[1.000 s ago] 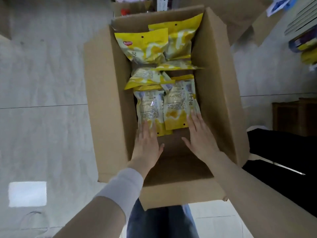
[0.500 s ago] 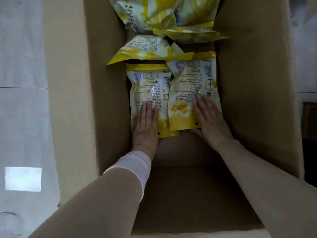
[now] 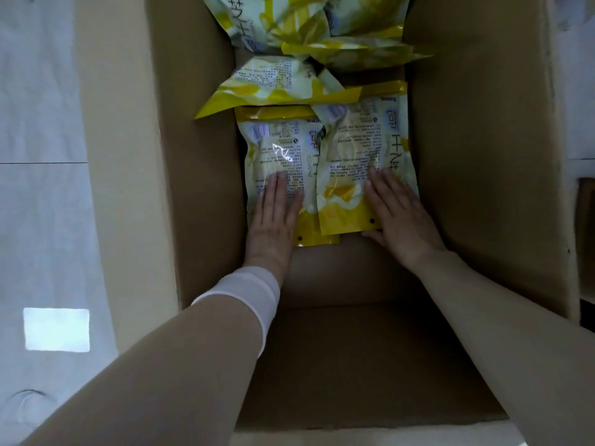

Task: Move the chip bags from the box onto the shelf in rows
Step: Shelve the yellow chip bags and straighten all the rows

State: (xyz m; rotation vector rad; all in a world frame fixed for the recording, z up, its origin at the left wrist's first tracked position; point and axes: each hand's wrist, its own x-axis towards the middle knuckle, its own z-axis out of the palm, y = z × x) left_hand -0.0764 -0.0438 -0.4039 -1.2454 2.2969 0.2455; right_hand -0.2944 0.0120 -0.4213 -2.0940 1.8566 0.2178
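Both my arms reach down into a deep cardboard box (image 3: 483, 156). Two yellow-and-white chip bags lie flat side by side on its bottom. My left hand (image 3: 275, 217) rests flat with straight fingers on the left chip bag (image 3: 277, 149). My right hand (image 3: 399, 214) lies flat on the right chip bag (image 3: 360, 156), which overlaps the left one; its thumb sits at the bag's near edge. Farther back, several more chip bags (image 3: 277, 82) are piled loosely. No shelf is in view.
The box's tall walls close in on both sides, and bare cardboard floor (image 3: 347, 349) shows in front of the bags. Pale floor tiles (image 3: 42, 188) lie to the left of the box. A dark piece of furniture (image 3: 587, 226) shows at the right edge.
The view has come down closer into the box. Both hands have slid forward from the bags' near edge onto the bags and now lie flat on them.
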